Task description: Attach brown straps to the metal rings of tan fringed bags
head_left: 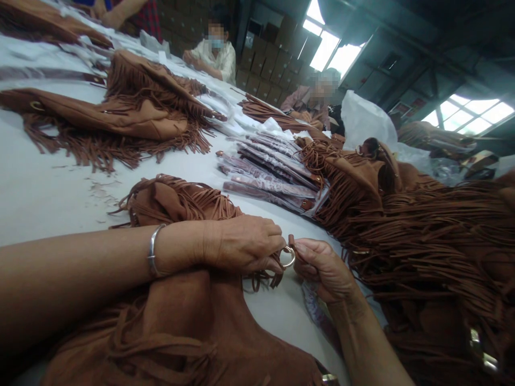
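My left hand, with a silver bangle at its wrist, reaches across a brown fringed suede bag. Its fingers are closed at a gold metal ring. Facing it, my right hand pinches the brown end of a strap right beside the ring. Whether the strap end passes through the ring I cannot tell. A plastic-wrapped length hangs below my right hand and seems to belong to that strap. The bag lies under my left forearm, its fringe spread over the white table.
Plastic-wrapped straps lie stacked beyond my hands. A large heap of fringed bags fills the right side. More fringed bags lie at the far left. Across the table sit a person in a mask and another person.
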Demonstrator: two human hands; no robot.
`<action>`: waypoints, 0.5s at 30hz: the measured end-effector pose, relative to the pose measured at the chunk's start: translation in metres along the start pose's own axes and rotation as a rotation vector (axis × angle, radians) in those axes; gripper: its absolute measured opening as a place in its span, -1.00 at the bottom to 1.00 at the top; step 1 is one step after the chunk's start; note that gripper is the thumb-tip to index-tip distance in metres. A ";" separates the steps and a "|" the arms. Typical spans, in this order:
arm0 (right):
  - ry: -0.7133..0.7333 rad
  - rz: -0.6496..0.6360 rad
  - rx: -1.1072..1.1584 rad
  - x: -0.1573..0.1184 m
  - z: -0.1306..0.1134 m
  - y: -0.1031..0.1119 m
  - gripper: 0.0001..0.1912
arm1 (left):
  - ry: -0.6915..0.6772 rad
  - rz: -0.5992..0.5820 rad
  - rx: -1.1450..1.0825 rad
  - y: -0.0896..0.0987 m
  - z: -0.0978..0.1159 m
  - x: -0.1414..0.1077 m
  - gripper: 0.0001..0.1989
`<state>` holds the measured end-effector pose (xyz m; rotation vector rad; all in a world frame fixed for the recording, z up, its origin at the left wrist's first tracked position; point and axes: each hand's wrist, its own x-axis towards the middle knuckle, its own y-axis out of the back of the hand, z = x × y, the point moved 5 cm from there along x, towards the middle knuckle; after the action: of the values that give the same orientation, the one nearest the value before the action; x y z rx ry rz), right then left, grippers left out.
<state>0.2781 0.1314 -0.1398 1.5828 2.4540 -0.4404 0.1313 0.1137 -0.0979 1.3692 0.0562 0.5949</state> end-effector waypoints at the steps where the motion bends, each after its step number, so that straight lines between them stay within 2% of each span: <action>1: 0.006 -0.005 -0.006 0.000 0.000 0.000 -0.74 | -0.002 0.003 -0.004 0.000 0.000 0.000 -0.72; 5: 0.034 -0.014 0.018 -0.001 0.001 0.001 -0.75 | 0.001 0.029 -0.014 0.000 0.000 -0.002 -0.72; 8: 0.055 -0.009 0.058 -0.003 0.000 0.003 -0.76 | 0.016 0.004 -0.024 -0.001 -0.001 -0.002 -0.72; 13: -0.032 -0.044 0.010 -0.001 0.008 -0.003 -0.69 | -0.017 0.008 -0.027 0.002 0.000 -0.003 -0.75; 15: -0.020 -0.025 0.022 0.000 0.008 -0.004 -0.67 | -0.019 -0.003 -0.035 0.002 0.000 -0.003 -0.76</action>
<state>0.2745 0.1273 -0.1470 1.5496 2.4647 -0.4861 0.1283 0.1122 -0.0964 1.3404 0.0318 0.5779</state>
